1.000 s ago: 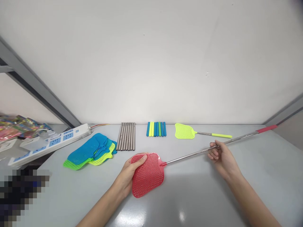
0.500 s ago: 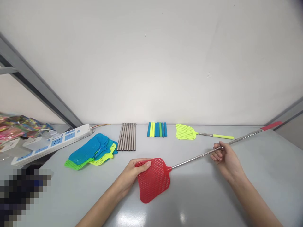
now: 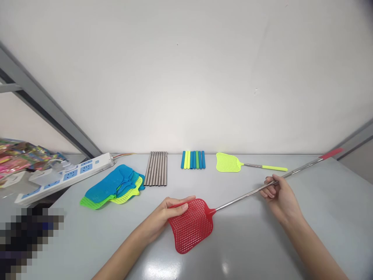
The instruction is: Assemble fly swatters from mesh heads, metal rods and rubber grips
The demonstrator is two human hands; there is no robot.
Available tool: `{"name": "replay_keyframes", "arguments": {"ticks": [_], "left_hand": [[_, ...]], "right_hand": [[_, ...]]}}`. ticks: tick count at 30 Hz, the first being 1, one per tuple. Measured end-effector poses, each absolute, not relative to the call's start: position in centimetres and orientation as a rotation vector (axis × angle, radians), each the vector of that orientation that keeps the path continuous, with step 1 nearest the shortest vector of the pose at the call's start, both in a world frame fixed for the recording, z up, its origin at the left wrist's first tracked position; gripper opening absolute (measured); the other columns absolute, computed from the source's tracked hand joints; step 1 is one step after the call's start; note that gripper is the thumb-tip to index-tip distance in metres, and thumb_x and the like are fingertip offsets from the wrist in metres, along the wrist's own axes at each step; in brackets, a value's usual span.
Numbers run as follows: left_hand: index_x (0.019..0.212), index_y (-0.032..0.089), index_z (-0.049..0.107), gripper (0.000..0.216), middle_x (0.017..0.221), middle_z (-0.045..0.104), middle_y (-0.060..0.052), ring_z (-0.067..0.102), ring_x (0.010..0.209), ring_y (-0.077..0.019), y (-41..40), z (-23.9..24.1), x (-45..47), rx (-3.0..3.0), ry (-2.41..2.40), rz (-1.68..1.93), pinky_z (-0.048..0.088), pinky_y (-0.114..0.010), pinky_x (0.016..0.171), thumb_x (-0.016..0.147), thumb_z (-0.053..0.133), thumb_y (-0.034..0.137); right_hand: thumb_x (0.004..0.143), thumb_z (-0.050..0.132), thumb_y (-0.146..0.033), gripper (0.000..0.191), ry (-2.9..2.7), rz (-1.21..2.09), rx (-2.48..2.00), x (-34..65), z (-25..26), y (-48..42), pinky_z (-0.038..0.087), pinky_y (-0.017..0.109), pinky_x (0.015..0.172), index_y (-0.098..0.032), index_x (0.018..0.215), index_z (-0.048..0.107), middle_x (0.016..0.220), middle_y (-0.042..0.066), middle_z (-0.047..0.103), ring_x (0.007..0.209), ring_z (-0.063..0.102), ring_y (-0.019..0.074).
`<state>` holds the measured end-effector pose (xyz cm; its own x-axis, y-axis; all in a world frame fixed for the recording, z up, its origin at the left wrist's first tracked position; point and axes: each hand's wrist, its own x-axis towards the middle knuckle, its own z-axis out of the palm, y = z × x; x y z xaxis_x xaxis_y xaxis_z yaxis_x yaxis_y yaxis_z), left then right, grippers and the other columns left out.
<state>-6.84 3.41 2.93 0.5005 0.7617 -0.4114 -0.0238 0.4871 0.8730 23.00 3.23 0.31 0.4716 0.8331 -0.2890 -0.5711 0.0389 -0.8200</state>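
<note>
A red fly swatter with a long extended metal rod and a red handle slants across the front of the table, its handle end up at the right. My left hand pinches the far left edge of its mesh head, thumb on top. My right hand holds the rod about midway, fingers curled round it. Behind the rod lies a yellow-green fly swatter, its rod short. Several coloured handle sleeves in blue, yellow and green lie in a row near the wall.
Several metal telescopic rods lie side by side left of the sleeves. Loose swatter heads in blue, green and yellow are piled further left. A white power strip with plugs runs along the left edge, beside colourful plastic packaging.
The red swatter's head has shifted slightly right and tilted, and its handle end has moved a little left. Both hands keep their hold.
</note>
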Motion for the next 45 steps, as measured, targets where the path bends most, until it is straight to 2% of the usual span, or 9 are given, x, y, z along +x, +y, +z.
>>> {"name": "replay_keyframes", "arguments": {"ticks": [6, 8, 11, 13, 19, 23, 26, 29, 45], "left_hand": [[0.078, 0.011, 0.068, 0.025, 0.072, 0.066, -0.008, 0.057, 0.062, -0.0157, 3.1, 2.7, -6.8, 0.941, 0.859, 0.524, 0.038, -0.022, 0.06, 0.075, 0.051, 0.029], [0.087, 0.011, 0.066, 0.026, 0.077, 0.067, -0.008, 0.059, 0.07, -0.0182, 3.0, 2.8, -6.8, 0.884, 0.827, 0.505, 0.039, -0.023, 0.065, 0.076, 0.05, 0.029], [0.106, 0.014, 0.057, 0.033, 0.099, 0.062, -0.011, 0.055, 0.091, -0.0217, 3.0, 2.9, -6.8, 0.767, 0.778, 0.494, 0.037, -0.027, 0.077, 0.076, 0.05, 0.027], [0.11, 0.014, 0.054, 0.037, 0.103, 0.06, -0.012, 0.054, 0.094, -0.0228, 3.1, 2.8, -6.8, 0.717, 0.787, 0.495, 0.037, -0.028, 0.079, 0.076, 0.051, 0.028], [0.11, 0.01, 0.053, 0.038, 0.104, 0.06, -0.014, 0.056, 0.092, -0.0233, 2.9, 1.2, -6.3, 0.544, 0.792, 0.604, 0.038, -0.031, 0.082, 0.075, 0.051, 0.025], [0.111, 0.014, 0.051, 0.039, 0.114, 0.054, -0.01, 0.056, 0.094, -0.021, 2.8, 0.3, -5.8, 0.396, 0.831, 0.729, 0.04, -0.031, 0.084, 0.072, 0.054, 0.019], [0.108, 0.017, 0.053, 0.04, 0.118, 0.051, -0.008, 0.058, 0.088, -0.019, 2.6, 0.0, -5.6, 0.368, 0.917, 0.833, 0.044, -0.029, 0.079, 0.069, 0.056, 0.016], [0.107, 0.019, 0.054, 0.04, 0.116, 0.053, -0.007, 0.06, 0.083, -0.0176, 2.4, -0.1, -5.6, 0.374, 0.999, 0.9, 0.047, -0.027, 0.073, 0.068, 0.057, 0.016], [0.102, 0.019, 0.057, 0.034, 0.112, 0.056, -0.006, 0.061, 0.076, -0.0146, 2.7, 0.2, -5.6, 0.389, 1.063, 0.911, 0.048, -0.024, 0.068, 0.068, 0.057, 0.015]], "right_hand": [[0.068, 0.054, -0.029, 0.018, -0.32, 1.111, -1.087, 22.8, 0.2, 3.2, 0.027, 0.019, 0.036, -0.016, 0.057, 0.049, 0.04, -0.008, 0.023, 0.036, 0.021, 0.0046], [0.068, 0.054, -0.03, 0.018, -0.32, 1.117, -1.095, 22.7, 0.2, 3.2, 0.027, 0.019, 0.036, -0.016, 0.057, 0.05, 0.04, -0.008, 0.021, 0.036, 0.021, 0.0046], [0.069, 0.053, -0.033, 0.02, -0.317, 1.109, -1.114, 22.4, 0.0, 3.2, 0.027, 0.019, 0.036, -0.016, 0.058, 0.051, 0.041, -0.008, 0.02, 0.036, 0.021, 0.0047], [0.07, 0.052, -0.036, 0.023, -0.326, 1.097, -1.129, 22.3, -0.3, 3.2, 0.027, 0.02, 0.036, -0.016, 0.06, 0.052, 0.041, -0.008, 0.02, 0.036, 0.021, 0.005], [0.072, 0.05, -0.04, 0.027, -0.296, 1.035, -1.163, 21.5, -1.3, 3.3, 0.027, 0.02, 0.036, -0.018, 0.058, 0.045, 0.042, -0.009, 0.019, 0.035, 0.02, 0.0051], [0.074, 0.047, -0.04, 0.028, -0.215, 1.0, -1.162, 20.3, -1.8, 3.1, 0.028, 0.02, 0.038, -0.018, 0.058, 0.041, 0.045, -0.008, 0.025, 0.036, 0.024, 0.0051], [0.076, 0.041, -0.042, 0.029, -0.215, 0.953, -1.118, 19.3, -2.2, 2.7, 0.03, 0.022, 0.04, -0.019, 0.058, 0.036, 0.048, -0.007, 0.03, 0.038, 0.03, 0.0067], [0.077, 0.038, -0.043, 0.029, -0.232, 0.886, -1.074, 18.5, -2.5, 2.4, 0.028, 0.022, 0.039, -0.02, 0.059, 0.033, 0.048, -0.007, 0.026, 0.037, 0.027, 0.007], [0.08, 0.034, -0.041, 0.029, -0.183, 0.831, -1.009, 17.1, -2.0, 1.8, 0.023, 0.022, 0.039, -0.021, 0.061, 0.033, 0.049, -0.007, 0.023, 0.04, 0.023, 0.0077]]}}
